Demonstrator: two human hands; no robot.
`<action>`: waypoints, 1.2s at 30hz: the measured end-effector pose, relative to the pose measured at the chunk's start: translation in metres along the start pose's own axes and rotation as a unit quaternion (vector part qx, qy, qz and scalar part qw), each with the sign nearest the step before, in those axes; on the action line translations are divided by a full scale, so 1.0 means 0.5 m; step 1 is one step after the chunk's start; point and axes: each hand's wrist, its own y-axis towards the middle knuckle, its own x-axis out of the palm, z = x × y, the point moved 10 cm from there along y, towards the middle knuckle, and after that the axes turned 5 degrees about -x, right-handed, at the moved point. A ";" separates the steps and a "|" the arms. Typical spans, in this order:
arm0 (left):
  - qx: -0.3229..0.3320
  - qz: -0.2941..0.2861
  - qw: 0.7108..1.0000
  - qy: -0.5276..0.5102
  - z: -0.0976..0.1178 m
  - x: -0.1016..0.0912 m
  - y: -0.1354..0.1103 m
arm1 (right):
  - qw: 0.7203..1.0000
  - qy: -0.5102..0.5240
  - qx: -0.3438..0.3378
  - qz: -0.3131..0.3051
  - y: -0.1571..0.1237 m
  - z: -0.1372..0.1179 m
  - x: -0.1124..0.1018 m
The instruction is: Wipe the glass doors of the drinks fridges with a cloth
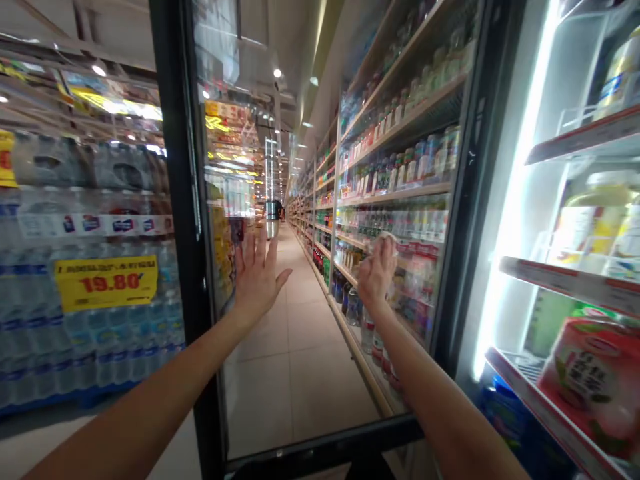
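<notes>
An open glass cooler door (180,200) with a black frame stands in front of me. My left hand (257,273) lies flat against the glass, fingers spread. My right hand (376,270) is closed round a whitish crumpled cloth (386,239) and presses it on the same pane, further right. Through the glass I see a long shop aisle with shelves of bottles.
The lit cooler interior (575,280) is on the right, its shelves holding cartons and packs. Stacked packs of water bottles with a yellow price sign (106,281) stand at the left. A tiled aisle floor (300,347) runs ahead between shelves (400,193).
</notes>
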 end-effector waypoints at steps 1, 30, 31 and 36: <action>0.017 0.009 1.000 -0.005 0.012 0.000 -0.005 | 0.998 0.028 -0.042 -0.034 -0.015 -0.057 0.020; 0.271 -0.114 0.954 -0.057 0.161 0.044 0.053 | 0.988 -0.036 -0.134 -0.074 -0.068 -0.059 0.026; 0.210 -0.045 0.976 -0.037 0.122 0.011 0.090 | 0.987 -0.039 -0.139 -0.066 -0.069 -0.061 0.023; 0.246 0.018 0.969 0.000 0.080 -0.022 0.059 | 0.987 -0.046 -0.147 -0.041 -0.075 -0.066 0.016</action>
